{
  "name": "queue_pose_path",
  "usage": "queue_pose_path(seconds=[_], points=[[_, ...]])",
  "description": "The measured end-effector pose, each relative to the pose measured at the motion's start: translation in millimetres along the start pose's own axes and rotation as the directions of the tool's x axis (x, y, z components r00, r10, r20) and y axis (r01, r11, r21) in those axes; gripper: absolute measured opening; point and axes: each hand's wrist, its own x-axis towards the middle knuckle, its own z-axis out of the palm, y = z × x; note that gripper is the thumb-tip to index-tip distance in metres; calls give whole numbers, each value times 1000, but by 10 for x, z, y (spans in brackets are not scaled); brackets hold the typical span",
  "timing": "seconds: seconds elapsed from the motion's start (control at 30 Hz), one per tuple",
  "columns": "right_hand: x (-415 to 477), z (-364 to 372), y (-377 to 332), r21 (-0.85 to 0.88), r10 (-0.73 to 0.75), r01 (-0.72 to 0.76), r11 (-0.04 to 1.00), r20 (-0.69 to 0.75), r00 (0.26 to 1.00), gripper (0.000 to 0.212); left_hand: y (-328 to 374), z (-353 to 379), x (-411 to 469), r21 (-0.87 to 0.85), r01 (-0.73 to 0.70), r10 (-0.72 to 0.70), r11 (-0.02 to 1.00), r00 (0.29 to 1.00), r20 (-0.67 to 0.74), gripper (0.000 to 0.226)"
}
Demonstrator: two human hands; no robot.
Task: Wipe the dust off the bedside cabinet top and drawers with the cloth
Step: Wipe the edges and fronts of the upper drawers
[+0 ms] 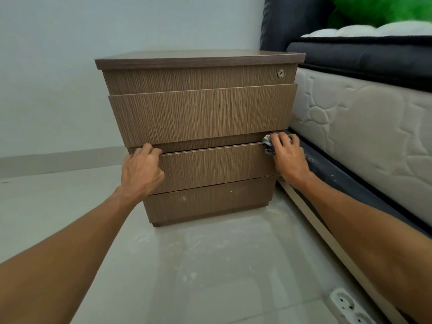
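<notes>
A brown wood-grain bedside cabinet (198, 113) stands on the floor against the wall, with a keyhole (280, 73) at its top right. Its third drawer (217, 167) is pulled out slightly. My left hand (142, 169) grips the top left edge of that drawer, fingers curled over it. My right hand (288, 155) presses a crumpled grey-and-white cloth (268, 143) against the drawer's top right corner; most of the cloth is hidden under my fingers.
A bed with a quilted mattress (362, 127) and dark frame (339, 174) stands close on the cabinet's right. A white power strip (348, 305) lies on the dusty tiled floor (210, 265) at the lower right. A pale wall (58, 90) is behind.
</notes>
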Motion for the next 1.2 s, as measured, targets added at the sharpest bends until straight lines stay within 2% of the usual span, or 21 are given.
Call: queue_pose_path(seconds=[0.07,0.13,0.2,0.27,0.33,0.4,0.47,0.5,0.57,0.6,0.67,0.8,1.07,1.13,1.2], points=[[-25,-34,159,59,149,-151,987,32,988,56,4,-4,-7,-6,-2,2,1000,1000,-2,43],[-115,-62,275,183,348,-351,918,49,936,53,16,-5,-8,-27,6,-6,1000,1000,-9,42],[-251,-46,314,332,459,-436,836,12,889,51,8,4,-17,-55,29,-30,998,999,-28,40],[-349,3,281,532,568,-463,709,-42,822,52,-37,24,-53,-98,87,-93,991,994,-64,38],[-353,24,178,729,718,-461,506,-60,693,55,-107,37,-100,-170,173,-191,970,977,-96,37],[-305,19,28,844,824,-408,347,-66,563,59,-190,39,-139,-237,245,-276,940,955,-106,34],[-227,31,-153,892,869,-370,260,-48,493,57,-266,49,-154,-276,258,-294,926,951,-94,32],[-180,52,-261,900,871,-366,236,-29,490,55,-293,55,-159,-294,248,-284,923,955,-89,31],[-80,148,-501,893,843,-381,238,5,538,55,-327,68,-157,-333,226,-270,916,958,-94,31],[-33,206,-639,877,822,-407,255,25,569,57,-334,73,-150,-351,224,-274,909,957,-100,31],[63,317,-929,831,812,-496,251,97,575,62,-335,75,-137,-385,234,-294,893,950,-104,31],[162,394,-1563,803,817,-593,60,302,491,70,-333,59,-114,-422,255,-324,870,941,-100,32],[-25,333,-2836,723,606,-666,-183,617,503,78,-350,12,-66,-466,286,-367,837,926,-91,32],[-50,314,-3125,660,523,-699,-277,713,466,80,-358,-13,-60,-474,286,-364,833,928,-78,33],[-78,283,-3356,573,437,-715,-402,806,400,82,-374,-47,-53,-479,285,-355,830,933,-60,34]])
